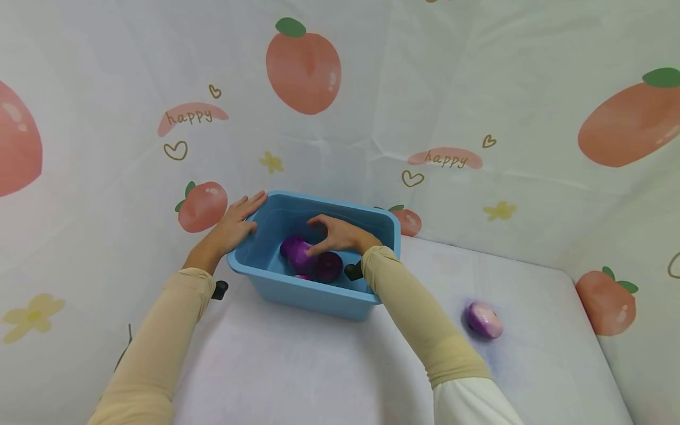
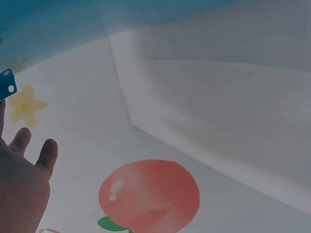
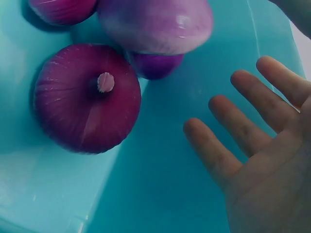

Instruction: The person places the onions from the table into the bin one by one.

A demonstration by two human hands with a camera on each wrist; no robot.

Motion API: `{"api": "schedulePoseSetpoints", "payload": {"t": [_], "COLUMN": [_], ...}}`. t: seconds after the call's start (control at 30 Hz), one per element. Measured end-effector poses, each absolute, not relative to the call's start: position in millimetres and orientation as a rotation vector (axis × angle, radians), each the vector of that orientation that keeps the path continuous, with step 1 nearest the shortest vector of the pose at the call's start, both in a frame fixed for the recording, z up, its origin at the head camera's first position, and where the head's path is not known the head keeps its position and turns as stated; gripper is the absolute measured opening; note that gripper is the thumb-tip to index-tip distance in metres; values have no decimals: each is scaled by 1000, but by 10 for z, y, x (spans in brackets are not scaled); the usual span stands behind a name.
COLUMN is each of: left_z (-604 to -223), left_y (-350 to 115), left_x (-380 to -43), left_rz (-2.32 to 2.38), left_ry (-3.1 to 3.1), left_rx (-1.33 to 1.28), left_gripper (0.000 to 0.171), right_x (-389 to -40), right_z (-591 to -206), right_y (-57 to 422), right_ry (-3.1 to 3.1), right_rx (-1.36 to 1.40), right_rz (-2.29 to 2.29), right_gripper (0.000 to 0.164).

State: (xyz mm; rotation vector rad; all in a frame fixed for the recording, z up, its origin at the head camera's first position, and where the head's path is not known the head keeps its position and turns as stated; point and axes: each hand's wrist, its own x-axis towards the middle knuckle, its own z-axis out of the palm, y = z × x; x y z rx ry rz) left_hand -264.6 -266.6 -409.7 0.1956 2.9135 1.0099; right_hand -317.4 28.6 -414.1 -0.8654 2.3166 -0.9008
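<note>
A light blue plastic tub (image 1: 313, 298) holds several purple toy onions. My left hand (image 1: 234, 227) rests on its left rim with the fingers stretched out; the left wrist view shows part of that hand (image 2: 24, 184) below the blue wall. Inside the tub, my right hand (image 1: 340, 234) is spread in a wide C shape, its thumb at a bright purple onion (image 1: 301, 257). Close by sits a dark red-purple onion (image 1: 329, 267), its stubby stem facing up in the right wrist view. A pale-bottomed onion (image 3: 155, 24) lies over another purple onion (image 3: 155, 67) there, with the right fingers (image 3: 214, 148) apart from them.
One more onion (image 1: 484, 320), purple and whitish, lies on the white tabletop (image 1: 297, 366) to the right of the tub. Behind the tub rises a white backdrop (image 1: 366, 118) printed with peaches, hearts and flowers. Dark camera mounts (image 1: 219, 290) show at both wrists.
</note>
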Motion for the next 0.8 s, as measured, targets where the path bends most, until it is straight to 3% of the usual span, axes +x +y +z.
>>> {"api": "schedulePoseSetpoints", "payload": {"t": [0.4, 0.8], "left_z": [-4120, -4074], "left_y": [-2660, -2648], "left_x": [-2641, -2614], "left_rz": [1019, 1021], "left_ry": [2929, 2923], "left_rx": [200, 180], "left_gripper": [80, 80], "right_x": [-3151, -3017], "right_z": [-4070, -3634], "right_y": [294, 656], "right_ry": [2341, 2342], "right_rx": [-907, -975], "right_rz": [-946, -1116], "right_gripper": [86, 72]}}
